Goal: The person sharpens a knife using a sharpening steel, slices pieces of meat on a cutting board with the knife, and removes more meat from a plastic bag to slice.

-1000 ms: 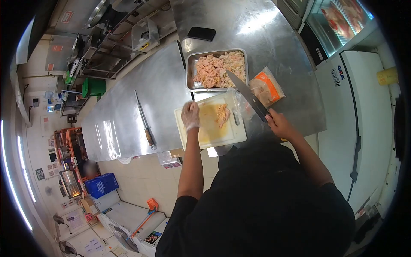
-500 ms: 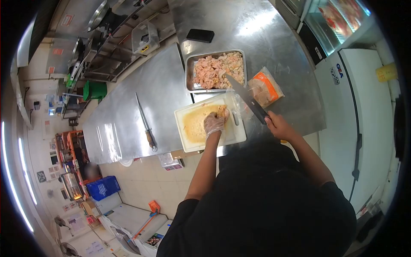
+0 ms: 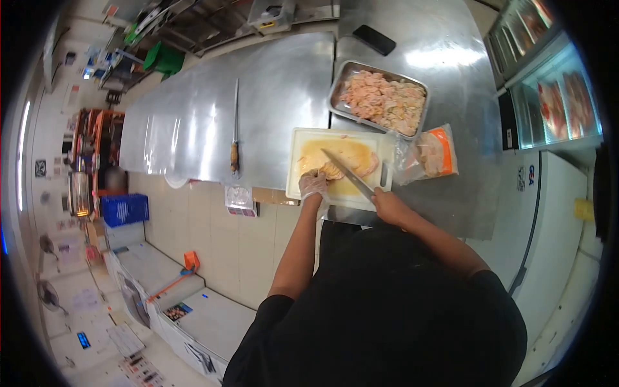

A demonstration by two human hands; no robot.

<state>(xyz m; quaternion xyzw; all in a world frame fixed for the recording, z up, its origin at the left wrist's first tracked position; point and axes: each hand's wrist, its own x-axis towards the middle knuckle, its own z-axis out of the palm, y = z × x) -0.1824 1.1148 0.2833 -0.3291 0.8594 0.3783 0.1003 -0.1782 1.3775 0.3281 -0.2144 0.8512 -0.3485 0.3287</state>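
My left hand (image 3: 314, 184), in a clear plastic glove, presses curled fingers on the near-left end of a piece of raw chicken (image 3: 364, 161). The chicken lies spread on a white cutting board (image 3: 300, 137) wet with yellowish juice. In my bare right hand (image 3: 391, 208) is the black handle of a large kitchen knife (image 3: 351, 175). Its blade slants up and left across the chicken, close to my left fingers. Whether the edge has entered the meat I cannot tell. Behind the board stands a metal tray (image 3: 335, 103) heaped with cut raw chicken (image 3: 383, 97).
A plastic packet with an orange label (image 3: 440, 152) lies right of the board, its loose end touching it. A sharpening steel (image 3: 235, 129) rests to the left on the steel table (image 3: 284, 77). A black phone (image 3: 374, 40) is at the back. A white fridge (image 3: 548, 226) stands at right.
The knife has come down from above the tray's edge to the chicken. The chicken, bunched under my left hand before, now lies spread across the board. The view has turned and shifted.
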